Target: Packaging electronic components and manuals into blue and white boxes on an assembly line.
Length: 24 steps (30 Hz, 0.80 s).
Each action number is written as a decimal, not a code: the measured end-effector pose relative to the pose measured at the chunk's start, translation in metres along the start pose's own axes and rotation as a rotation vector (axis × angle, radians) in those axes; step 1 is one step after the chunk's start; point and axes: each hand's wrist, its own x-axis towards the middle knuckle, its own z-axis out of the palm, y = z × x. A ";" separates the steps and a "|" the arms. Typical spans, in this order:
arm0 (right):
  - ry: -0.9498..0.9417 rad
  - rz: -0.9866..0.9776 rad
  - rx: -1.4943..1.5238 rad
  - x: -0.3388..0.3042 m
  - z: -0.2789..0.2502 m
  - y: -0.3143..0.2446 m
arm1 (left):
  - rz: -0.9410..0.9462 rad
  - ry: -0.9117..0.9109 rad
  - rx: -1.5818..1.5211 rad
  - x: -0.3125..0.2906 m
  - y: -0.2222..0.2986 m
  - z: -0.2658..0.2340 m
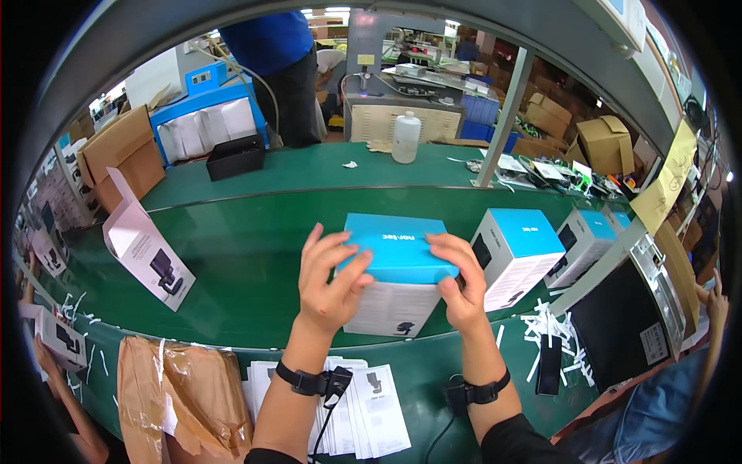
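A white carton box with a bright blue top (390, 308) stands upright in front of me on the green bench. My left hand (328, 284) presses against its upper left corner, fingers bent over the blue top. At the opposite corner, my right hand (464, 284) grips the blue edge, with the thumb on the near side and fingers on top. The top looks closed. Just to its right stands a similar blue-topped box (519, 259). Each of my wrists wears a black strap with a cable.
An open-flapped white box (151, 251) stands at left. Nearer me lie a torn brown carton (182, 390) and printed leaflets (379, 410). White paper strips (560, 340) and a black phone (549, 363) lie right, by a metal post. A plastic bottle (406, 138) stands behind; co-workers' arms show at both sides.
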 end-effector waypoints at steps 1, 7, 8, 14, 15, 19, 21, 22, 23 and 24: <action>-0.004 -0.008 0.012 -0.002 0.000 -0.002 | 0.002 0.002 0.014 0.001 0.003 -0.003; -0.050 0.070 0.009 -0.006 -0.011 -0.019 | 0.082 -0.046 0.086 -0.005 0.028 0.003; -0.056 0.036 0.015 -0.004 -0.011 -0.018 | 0.086 -0.049 0.106 -0.009 0.028 0.004; -0.024 -0.030 0.067 -0.005 -0.013 -0.006 | 0.005 -0.046 -0.052 -0.017 0.024 0.015; -0.021 -0.041 0.031 -0.005 -0.013 -0.005 | -0.001 -0.052 -0.057 -0.016 0.025 0.016; 0.031 0.014 0.006 -0.002 -0.013 -0.003 | -0.091 -0.059 -0.117 -0.007 0.032 0.018; 0.001 0.053 -0.024 0.000 -0.015 0.000 | -0.139 -0.058 -0.139 -0.004 0.035 0.021; 0.014 0.050 -0.024 0.001 -0.015 0.001 | -0.151 -0.063 -0.132 -0.004 0.036 0.022; 0.012 0.056 -0.024 0.000 -0.017 0.002 | -0.163 -0.068 -0.122 -0.004 0.037 0.023; -0.006 0.047 -0.014 0.000 -0.019 0.003 | -0.168 -0.069 -0.124 -0.005 0.038 0.025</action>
